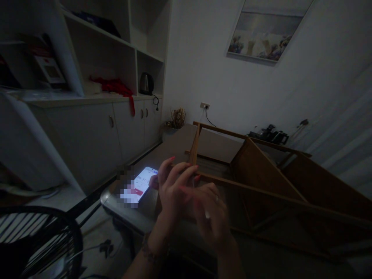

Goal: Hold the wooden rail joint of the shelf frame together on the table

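My left hand (174,188) is over the near left end of a wooden shelf frame (252,188), which lies on its side on a table (165,151). Its fingers are bent but apart, with fingertips close to the frame's corner; whether they touch the wood is unclear. Just to the right, my right hand (213,211) reaches toward the left one. Motion smears its fingers, and I cannot make out anything in them. A small pale spot shows by its thumb. Left of my hands, a lit phone (142,182) with timer digits lies on the table.
A black fan (40,240) stands at the lower left, with cables on the floor. White cabinets (84,135) line the left wall, bearing a kettle (146,83) and red cloth (116,86). Dark appliances (270,134) sit behind the wooden frame.
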`<state>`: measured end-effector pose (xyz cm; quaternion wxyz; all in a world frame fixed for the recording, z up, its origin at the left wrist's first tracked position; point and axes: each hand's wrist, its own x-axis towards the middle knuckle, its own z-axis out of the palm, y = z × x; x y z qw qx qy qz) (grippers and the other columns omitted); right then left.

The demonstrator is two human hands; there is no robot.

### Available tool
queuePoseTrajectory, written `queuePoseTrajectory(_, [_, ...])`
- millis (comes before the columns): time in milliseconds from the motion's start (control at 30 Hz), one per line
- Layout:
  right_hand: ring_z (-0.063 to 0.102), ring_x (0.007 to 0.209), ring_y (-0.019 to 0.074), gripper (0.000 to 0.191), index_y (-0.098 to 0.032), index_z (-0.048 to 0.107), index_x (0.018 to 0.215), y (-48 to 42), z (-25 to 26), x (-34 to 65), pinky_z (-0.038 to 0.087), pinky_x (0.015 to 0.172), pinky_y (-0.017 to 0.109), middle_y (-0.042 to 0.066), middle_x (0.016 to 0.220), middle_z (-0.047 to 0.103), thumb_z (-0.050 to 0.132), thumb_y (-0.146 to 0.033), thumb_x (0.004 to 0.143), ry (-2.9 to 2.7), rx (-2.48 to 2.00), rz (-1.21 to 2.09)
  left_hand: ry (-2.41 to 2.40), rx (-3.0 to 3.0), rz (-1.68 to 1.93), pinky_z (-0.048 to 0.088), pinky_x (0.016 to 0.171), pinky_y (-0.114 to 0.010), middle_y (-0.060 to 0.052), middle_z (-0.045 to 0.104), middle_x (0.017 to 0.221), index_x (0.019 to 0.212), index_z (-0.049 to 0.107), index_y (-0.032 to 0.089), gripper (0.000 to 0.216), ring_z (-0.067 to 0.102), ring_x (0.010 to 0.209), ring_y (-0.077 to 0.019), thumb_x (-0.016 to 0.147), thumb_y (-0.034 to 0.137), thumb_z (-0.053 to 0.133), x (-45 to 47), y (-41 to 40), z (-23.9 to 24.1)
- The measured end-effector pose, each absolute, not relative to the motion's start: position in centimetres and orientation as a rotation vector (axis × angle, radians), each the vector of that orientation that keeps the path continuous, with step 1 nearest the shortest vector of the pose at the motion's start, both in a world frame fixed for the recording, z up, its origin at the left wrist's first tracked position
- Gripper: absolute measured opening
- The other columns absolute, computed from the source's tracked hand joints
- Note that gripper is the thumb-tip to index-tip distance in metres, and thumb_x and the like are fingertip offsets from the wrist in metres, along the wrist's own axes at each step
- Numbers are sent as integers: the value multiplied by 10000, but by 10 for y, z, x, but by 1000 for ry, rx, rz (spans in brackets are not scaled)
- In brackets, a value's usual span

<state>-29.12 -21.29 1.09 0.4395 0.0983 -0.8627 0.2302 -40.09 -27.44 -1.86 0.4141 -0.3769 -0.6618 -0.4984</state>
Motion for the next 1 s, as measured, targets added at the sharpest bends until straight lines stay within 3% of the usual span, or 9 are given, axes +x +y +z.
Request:
queuePoseTrajectory(167, [620,938,134,214,-229,659,1141,-212,18,-284,512,859,269,5,987,709,476,-192,1036,-2213,260,818,-1657,-954,-1261,403,985,-364,-9,740,997,1065,734,287,161,494,1240,-243,933,254,647,-401,-277,-18])
queuePoseTrajectory(400, [620,1126,129,330,-252,591,1330,-207,30,-276,508,988,277,33,1206,681,436,-182,1048,-2384,288,1005,-1659,-937,-1266,386,1000,-360,-1,742,976,1042,736,291,150,487,1237,-236,942,252,632,-402,-276,-18])
queuePoseTrajectory(567, [674,1065,119,263,-277,639,1248,-198,31,-279,548,927,249,5,1163,714,538,-205,1016,-2448,304,1033,-1669,-972,-1245,412,1015,-365,-15,733,1002,1074,732,292,168,466,1277,-243,939,263,636,-405,-277,-21])
queuePoseTrajectory(733, [690,964,128,208,-260,695,1114,-193,29,-289,567,884,264,-13,998,738,714,-226,910,-2358,353,855,-1651,-988,-1237,405,1028,-341,-9,726,1016,1081,726,288,169,468,1261,-222,952,268,618,-406,-277,-22])
queuePoseTrajectory(1000, [602,774,125,125,-207,685,870,-201,22,-300,548,720,236,-12,774,641,697,-319,923,-2100,342,598,-1599,-935,-1256,402,1023,-341,-5,724,983,1048,733,283,152,503,1222,-228,956,284,612,-405,-273,-22])
